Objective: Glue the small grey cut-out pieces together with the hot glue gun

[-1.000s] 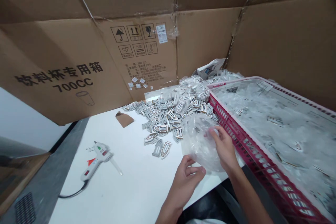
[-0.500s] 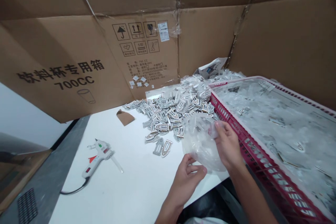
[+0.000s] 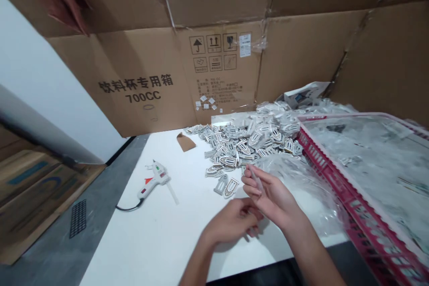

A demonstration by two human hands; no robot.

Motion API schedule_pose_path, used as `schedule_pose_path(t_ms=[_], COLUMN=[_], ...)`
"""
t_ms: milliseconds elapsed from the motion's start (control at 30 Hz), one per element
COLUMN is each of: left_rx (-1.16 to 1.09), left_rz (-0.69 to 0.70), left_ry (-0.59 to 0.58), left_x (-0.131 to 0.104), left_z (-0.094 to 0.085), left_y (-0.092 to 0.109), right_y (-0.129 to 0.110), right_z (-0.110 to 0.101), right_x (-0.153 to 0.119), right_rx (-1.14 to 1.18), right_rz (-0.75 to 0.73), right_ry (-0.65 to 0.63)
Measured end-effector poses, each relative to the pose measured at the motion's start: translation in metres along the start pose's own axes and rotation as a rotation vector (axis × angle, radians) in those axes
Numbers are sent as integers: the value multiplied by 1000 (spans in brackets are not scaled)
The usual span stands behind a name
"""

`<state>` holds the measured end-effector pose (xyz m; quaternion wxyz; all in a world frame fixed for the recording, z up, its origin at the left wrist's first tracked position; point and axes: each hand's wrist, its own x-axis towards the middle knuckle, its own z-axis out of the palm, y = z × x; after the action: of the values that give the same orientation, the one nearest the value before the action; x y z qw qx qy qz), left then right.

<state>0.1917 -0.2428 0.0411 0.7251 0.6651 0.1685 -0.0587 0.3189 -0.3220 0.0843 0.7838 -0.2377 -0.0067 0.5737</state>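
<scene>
My right hand (image 3: 271, 194) is raised over the table's front and pinches a small flat grey piece (image 3: 256, 178), seen nearly edge-on. Just below and left of it, my left hand (image 3: 234, 220) has its fingers curled inward; whatever they may hold is hidden. A clear plastic bag (image 3: 315, 196) lies on the table to the right of my hands. Beyond them spreads a heap of small arch-shaped grey and white pieces (image 3: 241, 145). Two such pieces (image 3: 230, 187) lie apart at the heap's near edge.
A white glue gun (image 3: 156, 183) with its cord lies at the left on the white table (image 3: 140, 241). A brown cardboard scrap (image 3: 186, 142) is behind it. At the right stands a pink crate (image 3: 330, 174) with plastic-wrapped contents. Cardboard walls (image 3: 214, 85) close off the back.
The plastic bag has left my hands and now lies on the table. My right hand now pinches a flat piece, and both hands are closer together. The view has turned left.
</scene>
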Motion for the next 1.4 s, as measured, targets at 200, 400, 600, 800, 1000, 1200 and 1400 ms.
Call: schedule_pose_path(t_ms=[200,400,600,800,1000,1200,1400], left_rx=[466,873,1087,1112,1085,1033,924], left_rz=[159,125,97,299,342,265,279], left_ry=[710,810,680,604,510,543,727], left_x=[-28,6,-16,-39,-30,-38,-26], left_z=[-100,-132,-134,-123,-118,-139,-143], left_y=[17,-3,-8,-4,-12,-12,-22], right_y=[23,30,31,37,38,40,37], right_z=[1,-19,-37,-38,-50,-53,-41], right_x=[74,122,119,112,122,118,82], right_rx=[-298,-626,-929,-958,-1028,-1199,-1623], right_rz=[93,8,-6,-60,-161,-279,-235], right_ry=[-85,-42,-172,-167,-50,-135,-431])
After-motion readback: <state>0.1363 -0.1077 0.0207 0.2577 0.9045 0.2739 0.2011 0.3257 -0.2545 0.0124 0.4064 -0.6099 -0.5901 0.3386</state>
